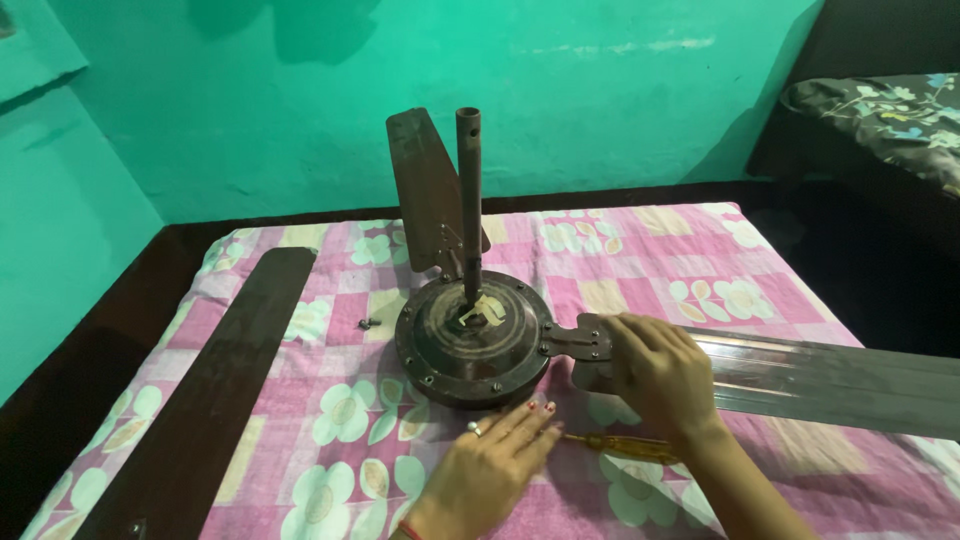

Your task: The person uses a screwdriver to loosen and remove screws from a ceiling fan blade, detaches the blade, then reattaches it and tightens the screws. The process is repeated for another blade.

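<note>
A brown ceiling fan motor [472, 340] with an upright rod [469, 190] sits on a pink flowered cloth [640, 260]. One blade [425, 190] stands up behind the rod. My right hand [660, 372] rests on the root of a second blade [830, 378], which lies to the right and joins the motor by a bracket [575, 340]. My left hand [490, 465], with a ring and red nails, lies flat on the cloth just in front of the motor. A yellow-handled screwdriver [620, 445] lies between my hands, under my right wrist.
A loose third blade [210, 390] lies on the left of the cloth. A small screw [369, 324] rests left of the motor. Green walls stand behind and to the left. A dark bed with flowered bedding [890, 110] is at the far right.
</note>
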